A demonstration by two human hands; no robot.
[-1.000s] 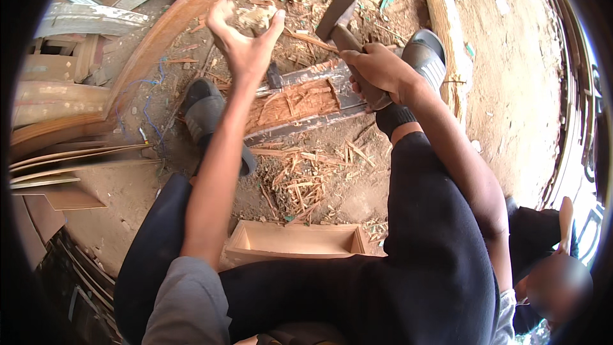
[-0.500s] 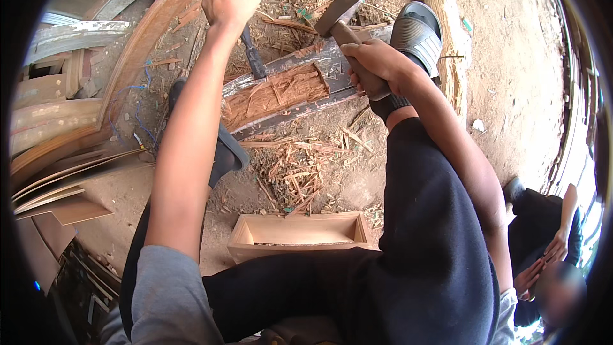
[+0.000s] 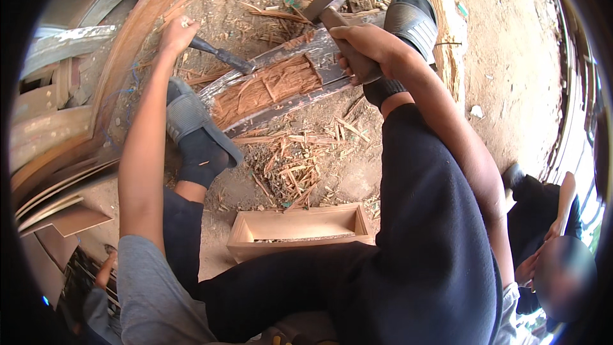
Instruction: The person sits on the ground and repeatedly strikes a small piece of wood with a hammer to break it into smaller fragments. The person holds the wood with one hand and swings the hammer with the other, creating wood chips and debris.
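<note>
My left hand (image 3: 175, 37) is closed around the end of a dark chisel (image 3: 220, 56). The chisel slants to the right, its tip at the far edge of a recess cut into a dark painted timber beam (image 3: 333, 74). Rough reddish wood (image 3: 271, 86) with loose splinters shows inside that recess. A hammer (image 3: 350, 37) is gripped by its thick wooden handle in my right hand (image 3: 371, 50). Its metal head points up and away, just above the beam's far edge, apart from the chisel. My sandalled feet are at both ends of the beam.
Wood chips (image 3: 290, 169) litter the ground. A shallow wooden box (image 3: 303, 243) stands close to me. A wooden frame (image 3: 121, 57) and boards lie at the left. A pale log (image 3: 447, 32) lies at the right. Another person (image 3: 543, 217) sits at the lower right; someone's arm (image 3: 105, 271) shows lower left.
My left hand has swung left and toward me, tipping the chisel from steep to a low slant. The hammer stays in my right hand, nearly still. An arm has come into view lower left.
</note>
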